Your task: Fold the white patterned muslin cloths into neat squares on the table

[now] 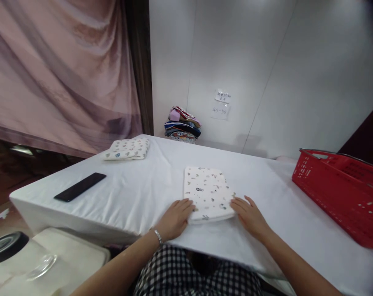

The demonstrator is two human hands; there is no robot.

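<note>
A folded white cloth [207,191] with small dark prints lies flat on the white-covered table [251,172] in front of me. My left hand [177,216] rests at its near left corner, fingers stretched out and fingertips on the edge. On the opposite side, my right hand [249,213] touches the near right edge with its fingers extended. Neither hand grips the cloth. Farther left on the table sits another folded cloth [127,149], white with coloured prints.
A black phone [80,187] lies near the table's left edge. On the right stands a red plastic basket [337,193]. Piled folded fabrics [182,125] show behind the far edge, by a wall with paper signs [220,110]. A clear jar [26,259] is at lower left.
</note>
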